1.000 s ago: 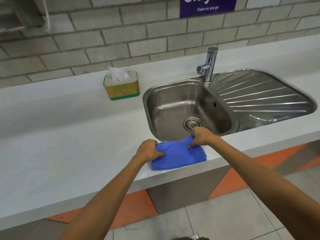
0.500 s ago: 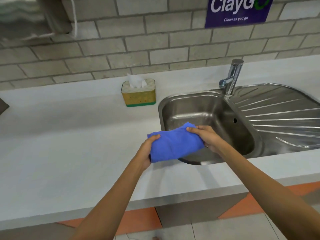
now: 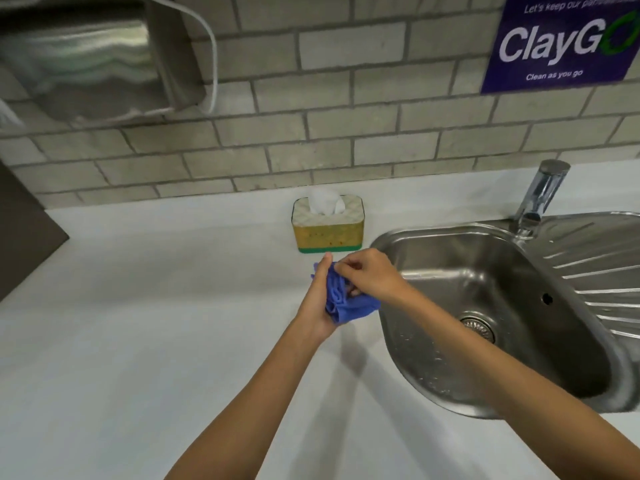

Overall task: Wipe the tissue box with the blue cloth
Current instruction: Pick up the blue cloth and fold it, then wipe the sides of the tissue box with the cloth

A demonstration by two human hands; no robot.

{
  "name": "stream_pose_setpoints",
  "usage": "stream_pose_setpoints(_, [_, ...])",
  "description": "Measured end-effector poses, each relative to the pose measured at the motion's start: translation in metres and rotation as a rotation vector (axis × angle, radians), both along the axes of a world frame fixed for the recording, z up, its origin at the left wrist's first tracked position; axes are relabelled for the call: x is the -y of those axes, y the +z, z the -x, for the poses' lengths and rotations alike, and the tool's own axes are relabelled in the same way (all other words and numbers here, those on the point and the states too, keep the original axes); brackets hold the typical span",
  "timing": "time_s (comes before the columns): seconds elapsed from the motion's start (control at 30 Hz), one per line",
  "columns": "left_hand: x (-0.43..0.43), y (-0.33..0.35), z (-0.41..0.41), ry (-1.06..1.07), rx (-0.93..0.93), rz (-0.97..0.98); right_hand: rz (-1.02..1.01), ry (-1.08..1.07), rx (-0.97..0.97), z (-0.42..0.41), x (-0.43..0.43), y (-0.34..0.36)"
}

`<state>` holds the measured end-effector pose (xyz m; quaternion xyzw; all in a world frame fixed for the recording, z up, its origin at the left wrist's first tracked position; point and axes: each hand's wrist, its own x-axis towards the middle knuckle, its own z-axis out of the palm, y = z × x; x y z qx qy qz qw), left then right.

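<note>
The tissue box (image 3: 328, 233) is yellow with a green base and a pale patterned top, and a white tissue sticks out of it. It stands on the white counter (image 3: 156, 306) near the brick wall. The blue cloth (image 3: 346, 303) is bunched up between both hands, just in front of the box and above the counter. My left hand (image 3: 317, 299) cups the cloth from the left. My right hand (image 3: 370, 277) presses on it from the top right. Neither hand nor the cloth touches the box.
A steel sink (image 3: 491, 313) with a drainboard lies right of my hands, and its tap (image 3: 540, 199) rises at the back. A steel dispenser (image 3: 93, 60) hangs on the wall at upper left. A dark object (image 3: 24, 233) sits at the counter's left edge.
Both hands lifted the cloth off the counter's front edge and carried it forward toward the tissue box. The flat cloth is now bunched between my hands. My view moved closer.
</note>
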<state>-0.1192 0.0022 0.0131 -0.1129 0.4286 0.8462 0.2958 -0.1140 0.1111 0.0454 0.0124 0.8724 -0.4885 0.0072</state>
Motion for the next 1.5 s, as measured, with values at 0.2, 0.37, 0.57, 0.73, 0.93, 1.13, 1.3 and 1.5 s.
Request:
stream_pose_setpoints(0.2, [0.039, -0.029, 0.047, 0.196, 0.079, 0.342, 0.266, -0.023, 0.144, 0.051, -0.025, -0.012])
stream_pose_setpoints(0.37, [0.063, -0.031, 0.101, 0.406, -0.018, 0.485, 0.152, -0.36, 0.066, 0.104, -0.067, -0.037])
stream_pose_setpoints(0.57, [0.064, -0.026, 0.167, 0.465, -0.175, 0.643, 0.19, -0.369, 0.157, 0.158, -0.078, -0.063])
stream_pose_setpoints(0.73, [0.049, -0.033, 0.194, 0.406, -0.267, 0.78, 0.192, -0.318, 0.035, 0.167, -0.071, -0.08])
stream_pose_setpoints(0.93, [0.043, -0.036, 0.193, 0.334, -0.38, 0.892, 0.158, -0.243, -0.021, 0.155, -0.063, -0.078])
stream_pose_setpoints(1.13, [0.056, -0.034, 0.17, 0.311, -0.41, 0.903, 0.245, -0.241, -0.017, 0.125, -0.054, -0.076])
stream_pose_setpoints(1.3, [0.072, -0.033, 0.129, 0.328, -0.407, 0.926, 0.368, -0.263, -0.059, 0.088, -0.045, -0.079])
stream_pose_setpoints(1.5, [0.093, -0.033, 0.077, 0.398, -0.49, 0.961, 0.301, -0.259, -0.137, 0.044, -0.031, -0.09])
